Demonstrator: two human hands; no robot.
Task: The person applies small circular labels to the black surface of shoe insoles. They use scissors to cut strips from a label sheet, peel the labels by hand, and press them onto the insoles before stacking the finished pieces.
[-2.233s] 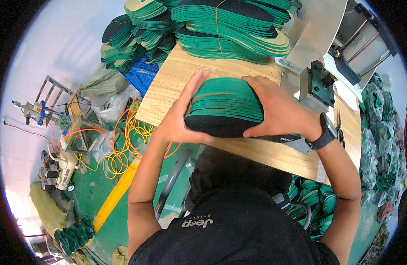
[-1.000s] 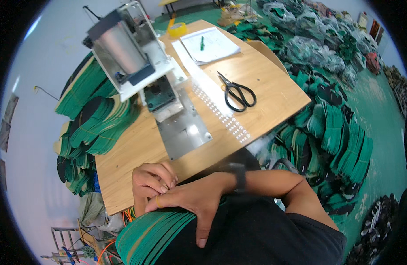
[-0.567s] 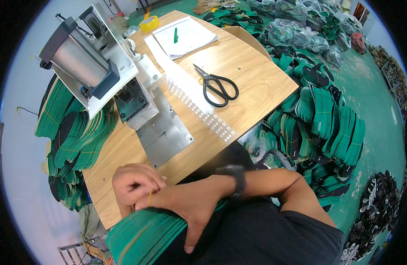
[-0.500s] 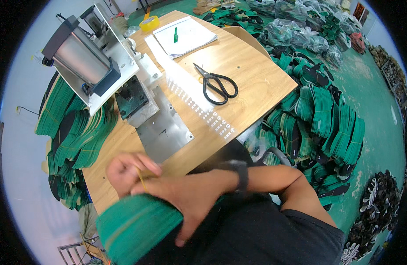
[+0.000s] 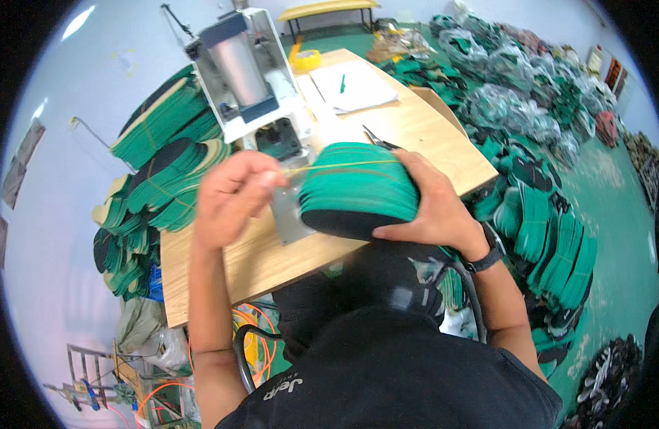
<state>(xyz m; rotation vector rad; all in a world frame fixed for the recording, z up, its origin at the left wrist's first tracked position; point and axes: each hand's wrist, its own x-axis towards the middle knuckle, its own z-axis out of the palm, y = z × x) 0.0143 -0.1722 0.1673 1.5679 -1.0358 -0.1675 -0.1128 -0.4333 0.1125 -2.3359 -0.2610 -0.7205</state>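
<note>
My right hand grips a thick stack of green insoles from its right side, thumb below and fingers behind. The stack is held up over the table, with a black face on its lower side. A thin yellow rubber band runs across the upper part of the stack. To the left, my left hand pinches the band's end between thumb and fingers and pulls it taut, away from the stack. Whether the band passes all the way round behind is hidden. Behind the stack, scissors show only in part.
A press machine stands at the table's far left, a metal plate before it. Farther back lie papers, a green pen and yellow tape. Bundled insoles are piled left and on the floor right.
The insole stack has come up from low by my body to above the table. My hands, close together before, are now apart with the band stretched between. The view has tilted up.
</note>
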